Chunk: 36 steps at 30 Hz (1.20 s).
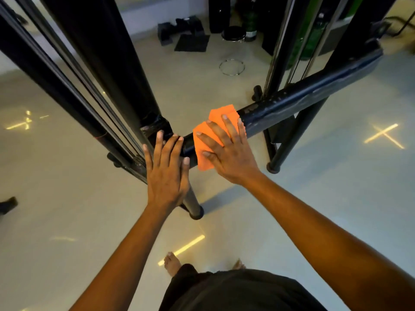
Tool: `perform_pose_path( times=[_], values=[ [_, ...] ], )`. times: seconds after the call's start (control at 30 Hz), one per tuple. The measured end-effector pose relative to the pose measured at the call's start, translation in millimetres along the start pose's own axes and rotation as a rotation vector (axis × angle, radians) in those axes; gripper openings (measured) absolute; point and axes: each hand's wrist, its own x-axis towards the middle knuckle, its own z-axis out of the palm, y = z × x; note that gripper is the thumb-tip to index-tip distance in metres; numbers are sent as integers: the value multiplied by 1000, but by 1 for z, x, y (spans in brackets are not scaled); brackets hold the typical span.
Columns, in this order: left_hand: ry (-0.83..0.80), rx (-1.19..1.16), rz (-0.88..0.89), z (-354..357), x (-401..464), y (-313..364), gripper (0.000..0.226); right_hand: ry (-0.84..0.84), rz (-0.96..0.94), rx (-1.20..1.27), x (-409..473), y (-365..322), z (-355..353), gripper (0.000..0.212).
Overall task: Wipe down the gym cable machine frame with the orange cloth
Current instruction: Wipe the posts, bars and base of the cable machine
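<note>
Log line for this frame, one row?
stage: wiping | right hand: flat on orange cloth | cloth on crossbar | left hand: braced on bar

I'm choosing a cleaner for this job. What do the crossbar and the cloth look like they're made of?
The crossbar looks like metal tubing with a dark painted or wrapped coating: it has a dull sheen, with scuffs and chipped patches near the orange cloth. The cloth looks like soft woven fabric, perhaps microfibre: matte, folded, draping over the bar under the right hand.

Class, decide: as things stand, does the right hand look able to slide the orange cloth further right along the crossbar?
Probably yes. The right hand presses the orange cloth flat on the crossbar, whose top shows bare up to the far upright.
</note>
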Motion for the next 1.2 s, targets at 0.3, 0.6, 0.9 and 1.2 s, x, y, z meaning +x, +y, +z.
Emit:
perform_pose_path(
  times=[0.3, 0.6, 0.9, 1.2],
  values=[
    [-66, -108, -27, -6, 17, 28, 46, 95, 238, 141, 1, -27, 4, 48],
    [-114, -87, 25, -5, 38, 28, 43, -21, 323, 64, 4, 53, -23, 50],
    [-85, -160, -12, 2, 38, 29, 44, -91, 46, -1, -2, 51, -24, 52],
    [-49, -178, -78, 4, 42, 37, 40, 10, 246, 59, -12, -6, 6, 60]
  ],
)
